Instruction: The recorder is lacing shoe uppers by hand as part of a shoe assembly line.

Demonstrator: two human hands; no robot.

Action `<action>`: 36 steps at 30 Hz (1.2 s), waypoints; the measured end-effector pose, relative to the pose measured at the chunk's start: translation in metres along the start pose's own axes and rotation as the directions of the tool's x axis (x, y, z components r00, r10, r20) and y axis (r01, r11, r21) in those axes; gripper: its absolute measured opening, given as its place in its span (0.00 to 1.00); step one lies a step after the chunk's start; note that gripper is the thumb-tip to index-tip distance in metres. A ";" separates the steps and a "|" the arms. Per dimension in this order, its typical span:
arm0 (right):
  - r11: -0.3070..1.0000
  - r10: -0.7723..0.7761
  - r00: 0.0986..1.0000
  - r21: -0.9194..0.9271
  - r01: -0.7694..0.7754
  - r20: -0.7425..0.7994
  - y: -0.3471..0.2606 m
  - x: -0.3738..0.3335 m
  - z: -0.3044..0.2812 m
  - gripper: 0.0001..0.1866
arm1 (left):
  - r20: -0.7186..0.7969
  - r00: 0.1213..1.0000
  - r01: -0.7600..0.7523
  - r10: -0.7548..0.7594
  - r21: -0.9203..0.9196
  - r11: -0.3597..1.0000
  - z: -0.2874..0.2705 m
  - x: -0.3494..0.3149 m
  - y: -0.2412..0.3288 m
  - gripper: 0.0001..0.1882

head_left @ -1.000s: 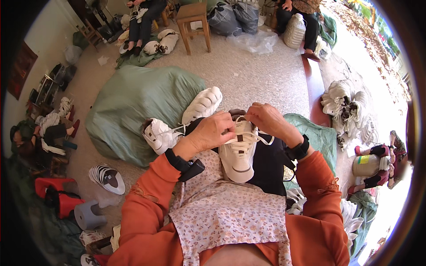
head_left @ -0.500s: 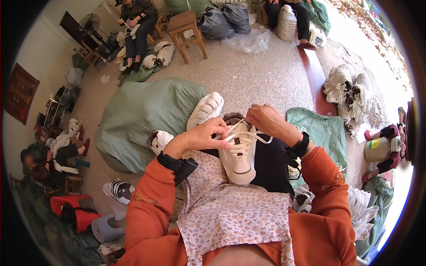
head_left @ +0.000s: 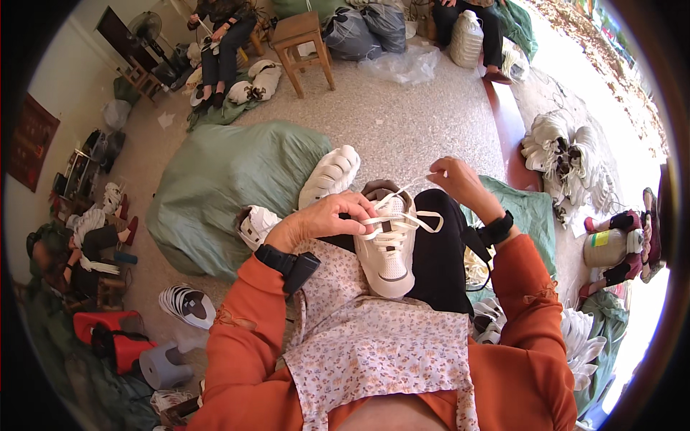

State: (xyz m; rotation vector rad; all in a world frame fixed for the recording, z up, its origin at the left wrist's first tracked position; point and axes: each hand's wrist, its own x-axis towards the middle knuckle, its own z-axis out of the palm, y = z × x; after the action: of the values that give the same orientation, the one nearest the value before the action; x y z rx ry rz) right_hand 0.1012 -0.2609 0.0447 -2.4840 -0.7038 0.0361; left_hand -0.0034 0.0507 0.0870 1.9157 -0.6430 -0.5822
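A white sneaker (head_left: 389,260) with a brown lining rests on my lap, its toe toward me. Pale laces run through it, with a loop standing out to the right. My left hand (head_left: 336,215) lies at the sneaker's left side, thumb and fingers pinched on the shoelace (head_left: 375,224). Up and to the right of the shoe's opening, my right hand (head_left: 460,183) is closed on a lace end, which stretches in a line from the eyelets to its fingertips. Beneath the shoe are dark trousers (head_left: 440,237) and a flowered apron (head_left: 374,352).
A big green sack (head_left: 233,187) fills the floor ahead on the left, with a row of white shoes (head_left: 330,176) beside it. A green cloth (head_left: 528,223) lies to my right. Farther off are a wooden stool (head_left: 298,43), shoe bundles (head_left: 568,147) and several seated people.
My right hand has moved away from the shoe to the right and slightly up, drawing the lace out longer. My left hand's fingers have closed in on the laces.
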 end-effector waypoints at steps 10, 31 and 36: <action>0.799 -0.128 0.975 0.601 -0.009 0.183 -0.034 -0.021 0.017 0.10 | -0.465 0.850 -0.034 0.249 0.422 0.906 0.032 0.014 -0.001 0.09; 0.840 -0.460 0.873 0.400 0.367 0.165 -0.077 0.013 0.014 0.10 | -0.247 0.968 -0.045 0.045 0.008 0.999 0.009 0.004 -0.001 0.10; 0.860 -0.488 0.832 0.310 0.406 0.263 -0.090 0.021 0.017 0.07 | -0.250 0.967 -0.031 0.051 0.083 0.996 0.007 -0.001 -0.004 0.10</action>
State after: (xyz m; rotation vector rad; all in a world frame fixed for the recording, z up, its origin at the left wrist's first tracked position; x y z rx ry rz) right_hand 0.0736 -0.1785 0.0793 -2.0375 -1.3356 0.3538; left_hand -0.0077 0.0479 0.0810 2.0038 -0.5459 -0.2828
